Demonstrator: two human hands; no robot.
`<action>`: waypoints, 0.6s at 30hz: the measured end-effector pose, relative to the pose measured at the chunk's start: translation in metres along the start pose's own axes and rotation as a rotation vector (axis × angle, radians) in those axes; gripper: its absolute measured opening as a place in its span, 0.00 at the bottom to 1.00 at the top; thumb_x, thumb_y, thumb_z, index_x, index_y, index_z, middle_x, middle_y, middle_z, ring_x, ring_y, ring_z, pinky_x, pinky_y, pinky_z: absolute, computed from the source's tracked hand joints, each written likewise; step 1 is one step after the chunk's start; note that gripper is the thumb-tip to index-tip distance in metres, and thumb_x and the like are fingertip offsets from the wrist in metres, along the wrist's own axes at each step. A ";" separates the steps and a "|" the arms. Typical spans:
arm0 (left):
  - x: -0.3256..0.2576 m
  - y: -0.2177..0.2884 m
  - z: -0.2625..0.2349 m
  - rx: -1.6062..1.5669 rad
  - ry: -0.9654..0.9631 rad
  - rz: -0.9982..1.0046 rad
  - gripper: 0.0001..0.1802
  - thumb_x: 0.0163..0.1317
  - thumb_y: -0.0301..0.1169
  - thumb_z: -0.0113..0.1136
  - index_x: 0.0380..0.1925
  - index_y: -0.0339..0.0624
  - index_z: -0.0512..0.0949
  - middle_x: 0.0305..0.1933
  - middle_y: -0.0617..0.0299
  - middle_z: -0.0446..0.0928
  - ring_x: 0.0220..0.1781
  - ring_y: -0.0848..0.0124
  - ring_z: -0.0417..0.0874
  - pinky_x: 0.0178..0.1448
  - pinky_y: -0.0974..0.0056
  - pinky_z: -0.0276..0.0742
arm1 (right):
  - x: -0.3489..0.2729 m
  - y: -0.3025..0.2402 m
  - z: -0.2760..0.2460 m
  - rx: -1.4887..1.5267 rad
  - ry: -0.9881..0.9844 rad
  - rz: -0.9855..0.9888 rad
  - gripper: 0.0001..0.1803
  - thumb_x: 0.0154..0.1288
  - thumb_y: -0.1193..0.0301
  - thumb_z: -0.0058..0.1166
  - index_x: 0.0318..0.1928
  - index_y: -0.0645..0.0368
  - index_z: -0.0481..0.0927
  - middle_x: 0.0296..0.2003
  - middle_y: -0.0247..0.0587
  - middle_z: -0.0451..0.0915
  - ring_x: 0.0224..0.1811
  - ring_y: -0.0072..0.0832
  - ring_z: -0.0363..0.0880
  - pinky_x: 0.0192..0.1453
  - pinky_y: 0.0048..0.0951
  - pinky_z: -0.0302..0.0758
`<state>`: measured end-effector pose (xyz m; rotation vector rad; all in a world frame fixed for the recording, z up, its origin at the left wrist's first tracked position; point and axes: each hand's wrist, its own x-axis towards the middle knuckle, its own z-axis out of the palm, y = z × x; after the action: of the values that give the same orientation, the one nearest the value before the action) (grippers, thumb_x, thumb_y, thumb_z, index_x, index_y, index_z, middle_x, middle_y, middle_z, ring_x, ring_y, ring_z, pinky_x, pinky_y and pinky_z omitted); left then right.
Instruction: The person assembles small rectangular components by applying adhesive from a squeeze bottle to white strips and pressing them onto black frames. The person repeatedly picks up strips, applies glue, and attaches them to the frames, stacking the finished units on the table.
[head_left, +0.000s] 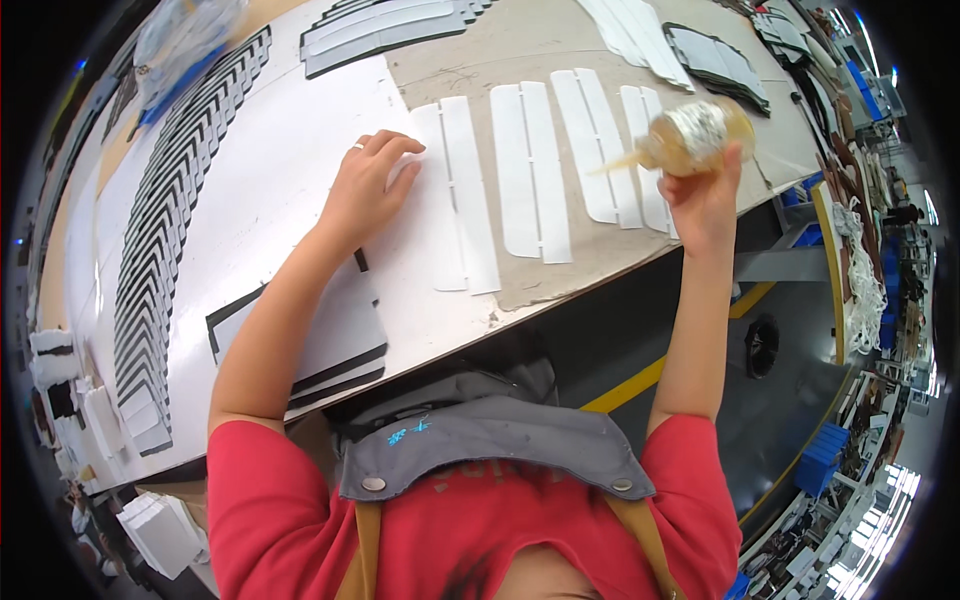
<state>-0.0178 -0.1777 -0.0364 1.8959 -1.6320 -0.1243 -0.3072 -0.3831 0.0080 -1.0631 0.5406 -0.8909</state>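
Note:
My right hand (705, 205) is wrapped round a glue bottle (700, 135), a clear squeeze bottle with yellowish contents and a thin nozzle. It is held tilted on its side, the nozzle pointing left over the white panels at the right. Several long white panels (530, 130) lie side by side on the table, each with a narrow slit along its length. My left hand (372, 190) is at the upper end of the leftmost white panel (432, 200), fingers loosely curved and apart, holding nothing. Whether its fingertips touch the panel cannot be told.
A long overlapping row of dark-edged pale pieces (165, 235) runs down the left of the table (290, 130). Similar pieces (340, 330) lie under my left forearm. More stacks (385, 30) stand at the far side, beside a plastic bag (185, 40). The table's front edge slants up rightward.

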 end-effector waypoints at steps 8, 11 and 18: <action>-0.008 -0.006 0.009 0.064 0.008 0.074 0.11 0.59 0.30 0.54 0.42 0.44 0.75 0.54 0.61 0.72 0.57 0.60 0.68 0.61 0.56 0.59 | 0.051 0.045 0.077 -0.346 -0.134 -0.115 0.29 0.59 0.48 0.54 0.50 0.59 0.69 0.36 0.38 0.78 0.26 0.24 0.77 0.29 0.25 0.75; -0.010 -0.008 0.011 0.070 0.006 0.055 0.11 0.59 0.31 0.53 0.42 0.45 0.74 0.55 0.62 0.71 0.58 0.60 0.67 0.62 0.56 0.58 | 0.061 0.056 0.102 -0.392 -0.103 -0.151 0.29 0.61 0.50 0.53 0.49 0.62 0.69 0.34 0.40 0.77 0.27 0.24 0.78 0.28 0.24 0.75; -0.010 -0.011 0.012 0.060 0.000 0.063 0.11 0.59 0.30 0.53 0.43 0.46 0.73 0.56 0.62 0.70 0.58 0.61 0.67 0.62 0.55 0.58 | 0.097 0.081 0.125 -0.428 -0.112 -0.299 0.21 0.61 0.52 0.55 0.43 0.56 0.73 0.27 0.31 0.76 0.21 0.17 0.74 0.18 0.17 0.69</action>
<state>-0.0156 -0.1730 -0.0544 1.8871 -1.7109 -0.0497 -0.1308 -0.3833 -0.0113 -1.6050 0.4965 -0.9920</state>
